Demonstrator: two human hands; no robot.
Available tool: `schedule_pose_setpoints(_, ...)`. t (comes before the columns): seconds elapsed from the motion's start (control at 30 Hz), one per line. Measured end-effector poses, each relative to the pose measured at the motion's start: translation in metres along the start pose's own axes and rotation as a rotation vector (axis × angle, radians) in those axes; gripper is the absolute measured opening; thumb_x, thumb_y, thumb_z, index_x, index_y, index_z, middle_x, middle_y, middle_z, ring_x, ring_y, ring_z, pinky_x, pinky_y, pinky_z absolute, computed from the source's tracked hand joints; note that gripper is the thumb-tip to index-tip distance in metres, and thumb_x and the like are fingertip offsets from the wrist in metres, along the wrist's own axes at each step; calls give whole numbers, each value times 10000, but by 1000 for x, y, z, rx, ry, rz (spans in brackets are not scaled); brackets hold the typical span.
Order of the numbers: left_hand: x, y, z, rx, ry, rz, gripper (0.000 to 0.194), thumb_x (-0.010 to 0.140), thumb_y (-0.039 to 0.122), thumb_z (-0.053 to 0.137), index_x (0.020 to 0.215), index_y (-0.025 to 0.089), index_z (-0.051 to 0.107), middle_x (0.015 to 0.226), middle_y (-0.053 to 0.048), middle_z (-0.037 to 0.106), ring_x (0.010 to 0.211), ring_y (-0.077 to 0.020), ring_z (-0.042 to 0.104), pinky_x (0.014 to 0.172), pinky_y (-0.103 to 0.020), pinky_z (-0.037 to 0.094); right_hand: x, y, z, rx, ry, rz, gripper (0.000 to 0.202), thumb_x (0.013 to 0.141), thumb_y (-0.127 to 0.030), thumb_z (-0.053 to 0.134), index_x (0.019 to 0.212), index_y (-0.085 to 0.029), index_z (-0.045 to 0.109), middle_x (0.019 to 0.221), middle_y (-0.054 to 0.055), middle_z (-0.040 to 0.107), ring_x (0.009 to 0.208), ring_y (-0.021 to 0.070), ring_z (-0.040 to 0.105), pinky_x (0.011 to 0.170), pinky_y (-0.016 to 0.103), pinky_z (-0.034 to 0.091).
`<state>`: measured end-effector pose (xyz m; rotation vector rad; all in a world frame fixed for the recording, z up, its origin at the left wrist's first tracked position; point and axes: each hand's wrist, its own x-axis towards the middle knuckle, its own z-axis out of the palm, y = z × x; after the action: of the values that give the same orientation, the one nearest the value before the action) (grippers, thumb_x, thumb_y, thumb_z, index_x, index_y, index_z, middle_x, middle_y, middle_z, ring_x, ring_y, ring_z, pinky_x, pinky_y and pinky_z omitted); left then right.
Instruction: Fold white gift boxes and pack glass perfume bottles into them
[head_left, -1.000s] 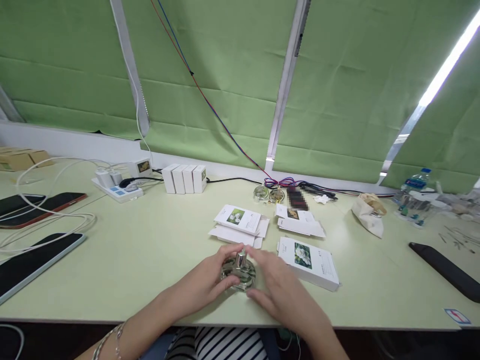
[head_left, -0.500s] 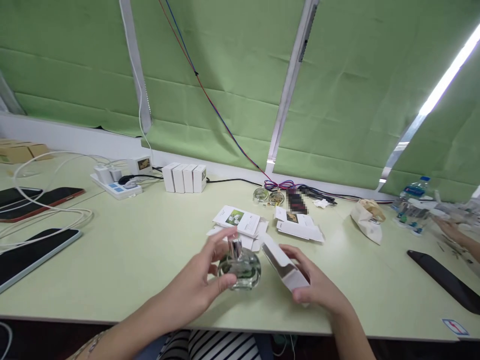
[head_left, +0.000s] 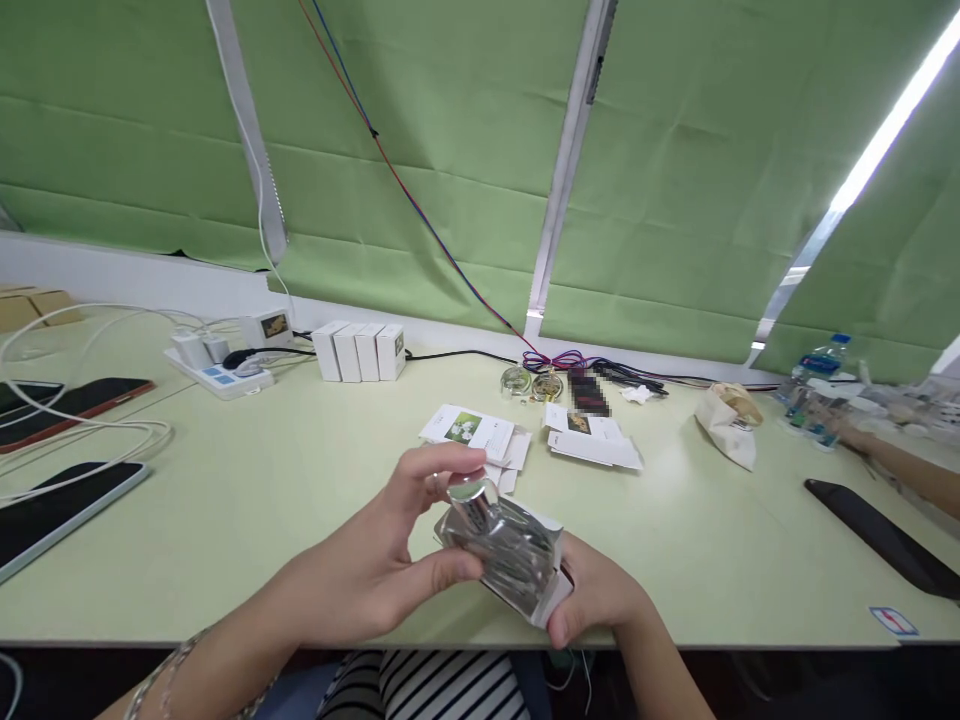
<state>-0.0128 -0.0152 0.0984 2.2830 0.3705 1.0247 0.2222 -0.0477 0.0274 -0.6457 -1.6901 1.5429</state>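
Note:
A clear glass perfume bottle (head_left: 510, 550) with a silver cap is tilted low over the table's front part. My left hand (head_left: 397, 545) grips it near the cap, thumb on one side and fingers on the other. Around the bottle's lower right end, my right hand (head_left: 596, 590) holds a small white carton (head_left: 555, 597), mostly hidden by the bottle. The bottle's base lies at the carton's mouth; how far inside it sits I cannot tell. Just beyond are flattened white cartons with a flower picture (head_left: 472, 430) and another opened carton (head_left: 589, 437).
Several white boxes (head_left: 360, 352) stand in a row at the back, beside a power strip (head_left: 217, 372). Phones (head_left: 67, 515) lie at left, a black one (head_left: 877, 535) at right. Two round glass bottles (head_left: 531, 383) sit near bundled cables. Another person's arm (head_left: 900, 465) reaches in at right.
My left hand has tilted the bottle and brought it to the carton. My right hand has moved left and turned the carton, so bottle and carton now meet.

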Motion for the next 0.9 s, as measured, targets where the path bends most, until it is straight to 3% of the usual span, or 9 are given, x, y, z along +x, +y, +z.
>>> schedule_pose_setpoints(0.17, 1, -5, -16, 181, -136, 56, 538, 810, 169, 615, 1250, 329, 350, 1122, -32, 576, 978, -188, 589, 816, -291, 503, -1, 1, 0, 119, -17, 51, 853, 603, -572, 751, 1326, -228, 457, 1255, 79, 540, 1130, 279, 496, 965, 362, 347)
schedule_pose_setpoints(0.33, 18, 2, 1, 207, -276, 50, 99, 884, 160, 475, 957, 222, 500, 884, -12, 638, 761, -134, 595, 697, -241, 474, -5, 3, -3, 7, 20, 72, 835, 634, -654, 673, 1314, -213, 473, 1218, 73, 554, 1085, 275, 509, 941, 358, 370)
schedule_pose_setpoints(0.47, 30, 9, 13, 226, -328, 23, 125, 913, 150, 432, 963, 220, 522, 840, 13, 647, 718, -106, 588, 654, -198, 436, -8, 5, -6, -74, 14, 64, 894, 635, -697, 634, 1347, -198, 422, 1229, 86, 534, 1099, 275, 495, 954, 364, 366)
schedule_pose_setpoints(0.77, 31, 22, 12, 448, -485, 17, 68, 866, 172, 560, 880, 220, 608, 832, 19, 627, 705, -110, 576, 609, -187, 398, -9, 1, -7, -98, -22, 45, 907, 628, -712, 627, 1336, -181, 423, 1215, 94, 530, 1142, 284, 455, 937, 355, 380)
schedule_pose_setpoints(0.9, 32, 21, 14, 622, -465, 75, 155, 840, 102, 535, 746, 200, 608, 743, 20, 596, 632, -113, 533, 565, -219, 352, -11, 5, -9, -71, -20, 54, 874, 661, -680, 629, 1346, -185, 407, 1228, 96, 523, 1149, 277, 455, 943, 355, 375)
